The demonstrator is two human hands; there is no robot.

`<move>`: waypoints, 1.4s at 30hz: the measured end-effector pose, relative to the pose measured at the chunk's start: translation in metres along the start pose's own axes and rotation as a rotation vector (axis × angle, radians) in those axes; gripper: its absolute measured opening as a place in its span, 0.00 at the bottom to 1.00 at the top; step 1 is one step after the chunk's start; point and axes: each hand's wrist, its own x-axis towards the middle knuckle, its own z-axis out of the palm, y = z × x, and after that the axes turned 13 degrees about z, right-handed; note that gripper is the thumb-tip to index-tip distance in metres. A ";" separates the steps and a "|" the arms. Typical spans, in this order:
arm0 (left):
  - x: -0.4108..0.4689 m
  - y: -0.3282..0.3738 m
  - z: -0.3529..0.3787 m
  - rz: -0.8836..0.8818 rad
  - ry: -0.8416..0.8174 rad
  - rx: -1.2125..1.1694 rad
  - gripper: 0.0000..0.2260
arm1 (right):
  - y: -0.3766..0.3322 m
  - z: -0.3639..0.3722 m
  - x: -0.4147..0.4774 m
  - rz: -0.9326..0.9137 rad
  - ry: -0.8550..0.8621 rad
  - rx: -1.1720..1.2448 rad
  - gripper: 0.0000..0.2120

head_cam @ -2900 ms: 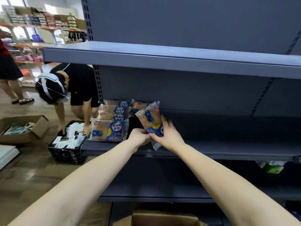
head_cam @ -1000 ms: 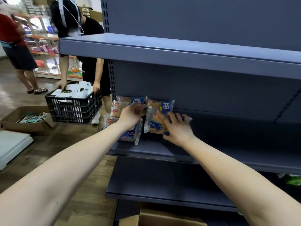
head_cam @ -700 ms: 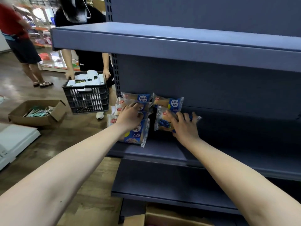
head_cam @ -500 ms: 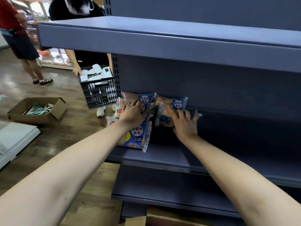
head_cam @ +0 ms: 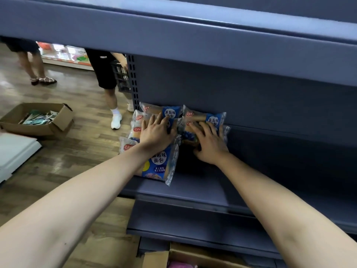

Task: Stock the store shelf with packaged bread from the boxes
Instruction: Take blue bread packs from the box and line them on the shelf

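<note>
While both hands lie on the bread packs at the left end of the shelf (head_cam: 193, 192), nothing is lifted. The left hand (head_cam: 155, 133) rests flat, with fingers spread, on the left stack (head_cam: 139, 120), just above the front pack (head_cam: 161, 165), which leans upright near the shelf edge. The right hand (head_cam: 211, 145) rests with spread, slightly bent fingers on the right stack (head_cam: 212, 118). Its thumb is low, and I cannot tell if it goes under a pack.

I judge the packs to be light and soft. The film wrapper looks smooth and probably slides easily, and the bread inside would squash under a hard pinch. It is better to press with the flat palm on the broad face, or to hold a pack by its two long sides. The front pack could tip forward off the edge. An open box (head_cam: 160, 258) stands below; what it contains I cannot tell.
</note>
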 end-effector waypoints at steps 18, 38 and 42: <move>-0.004 0.016 -0.019 0.008 0.005 -0.021 0.26 | 0.015 -0.016 -0.041 0.208 0.177 0.077 0.32; -0.089 0.193 0.032 0.332 -0.109 -0.026 0.23 | 0.093 -0.039 -0.204 0.439 0.197 0.078 0.27; -0.124 0.227 0.066 0.396 -0.146 -0.052 0.22 | 0.125 -0.030 -0.246 0.436 0.243 0.064 0.23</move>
